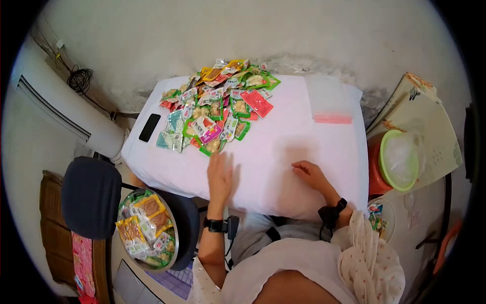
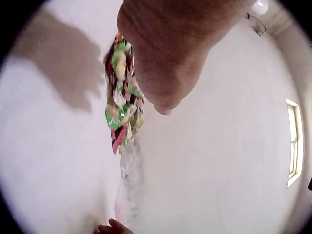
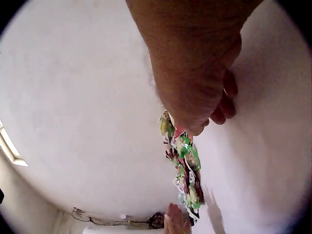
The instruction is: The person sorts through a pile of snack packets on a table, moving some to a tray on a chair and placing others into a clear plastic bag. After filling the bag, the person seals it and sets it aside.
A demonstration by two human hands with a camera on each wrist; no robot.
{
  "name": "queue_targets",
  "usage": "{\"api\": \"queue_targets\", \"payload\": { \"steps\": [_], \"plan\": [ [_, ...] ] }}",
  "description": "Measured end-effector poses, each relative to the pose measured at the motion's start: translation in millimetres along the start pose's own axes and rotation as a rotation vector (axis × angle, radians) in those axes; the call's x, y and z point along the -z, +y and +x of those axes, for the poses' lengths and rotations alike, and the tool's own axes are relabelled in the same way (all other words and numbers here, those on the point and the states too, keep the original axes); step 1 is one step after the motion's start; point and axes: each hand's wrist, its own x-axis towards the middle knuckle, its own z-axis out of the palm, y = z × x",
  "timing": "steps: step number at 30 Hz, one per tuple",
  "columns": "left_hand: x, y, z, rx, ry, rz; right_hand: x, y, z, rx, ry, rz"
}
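Observation:
A heap of small snack packets [image 1: 207, 109] in green, yellow, red and white wrappers lies on the white-covered table [image 1: 263, 172]. My left hand [image 1: 219, 177] reaches toward the near edge of the heap, fingers extended, their tips close to a green-edged packet [image 1: 213, 146]. Nothing shows in its grasp. Over the bare cloth to the right, my right hand [image 1: 312, 176] hangs with loosely bent fingers and holds nothing. In the right wrist view the bent fingers [image 3: 226, 105] show under the palm, with the heap beyond them.
A black phone [image 1: 150, 127] lies left of the heap. At the table's right back is a clear plastic bag [image 1: 331, 101] with a red band. A metal bowl [image 1: 174, 248] of packets stands on a chair [image 1: 91, 197] at left. Beside the table's right edge is a green basin [image 1: 383, 162].

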Motion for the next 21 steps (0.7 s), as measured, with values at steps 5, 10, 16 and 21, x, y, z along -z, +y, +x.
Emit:
{"api": "queue_targets", "payload": {
  "steps": [5, 10, 16, 21],
  "plan": [
    [-42, 33, 67, -0.129, -0.055, -0.27, 7, 1, 7, -0.087, -0.067, 0.052],
    [-91, 26, 116, 0.121, -0.149, -0.642, 24, -8, 21, -0.053, -0.118, -0.147],
    [-149, -1, 135, -0.324, -0.327, -0.185, 71, -33, 59, 0.245, 0.176, -0.726],
    [-156, -10, 140, -0.409, -0.281, -0.078, 89, -82, 103, 0.253, 0.076, -0.593]
  ]
}}
